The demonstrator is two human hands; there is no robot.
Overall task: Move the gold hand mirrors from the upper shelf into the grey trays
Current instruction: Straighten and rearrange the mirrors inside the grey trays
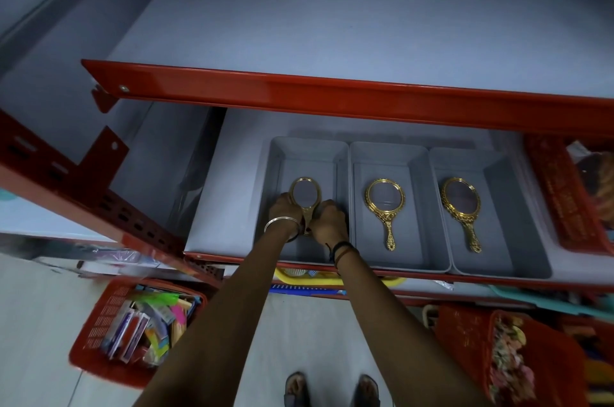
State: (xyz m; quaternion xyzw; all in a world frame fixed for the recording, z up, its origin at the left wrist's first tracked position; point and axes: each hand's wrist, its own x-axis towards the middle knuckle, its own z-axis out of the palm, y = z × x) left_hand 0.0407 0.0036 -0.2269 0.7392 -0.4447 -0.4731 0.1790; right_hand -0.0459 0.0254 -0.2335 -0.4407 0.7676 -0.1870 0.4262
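Three grey trays stand side by side on the lower shelf: left tray (307, 148), middle tray (388, 154), right tray (498, 167). A gold hand mirror (385, 199) lies flat in the middle tray, and another gold mirror (461, 200) lies in the right tray, handles toward me. A third gold mirror (305, 191) is inside the left tray, held by its handle between my left hand (285, 210) and my right hand (329, 218). Both hands are closed around the handle. The upper shelf (332, 24) above holds no mirrors in view.
A red shelf rail (332, 100) crosses above the trays. A red basket (564, 200) stands at the right of the trays. On the floor, a red basket of packets (133, 327) sits at the left and another red basket (505, 356) at the right.
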